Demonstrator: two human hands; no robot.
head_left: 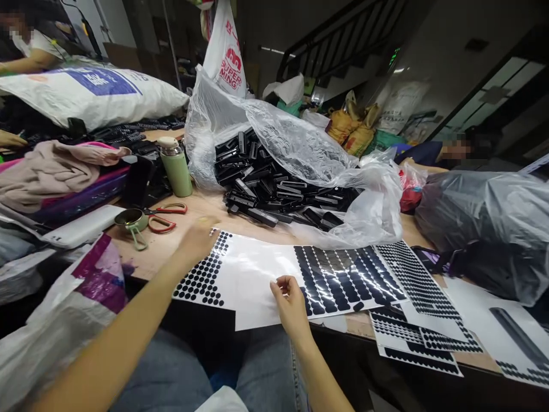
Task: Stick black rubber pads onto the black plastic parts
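Note:
My left hand rests on the top left corner of a white sheet that carries black round stickers; its fingers are curled and blurred. My right hand pinches the near edge of the same sheet, beside a sheet of black oval stickers. Behind the sheets a pile of black plastic parts spills from a clear plastic bag on the wooden table.
A green flask, red scissors and a small green cup stand at the left. More sticker sheets hang over the right edge. A grey bag lies right. Other people sit at the far left and right.

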